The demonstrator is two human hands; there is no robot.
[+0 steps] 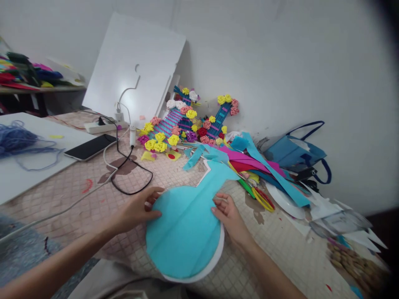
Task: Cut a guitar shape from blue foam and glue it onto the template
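A turquoise paper cutout [185,224], round with a neck toward the back, lies on a white board of the same shape [215,261] on the table. My left hand [139,209] rests at its left edge, fingers stretched flat on the paper. On the cutout's right edge sits my right hand [229,214], fingers spread and pressing the paper down. Neither hand holds anything.
Behind the cutout lie paper strips [249,160], yellow-handled scissors [262,199], paper-flower crafts [183,120] and a blue bag [296,151]. A phone [90,147], cables [131,174] and a power strip [102,124] sit left, with blue yarn [15,139] on a white board.
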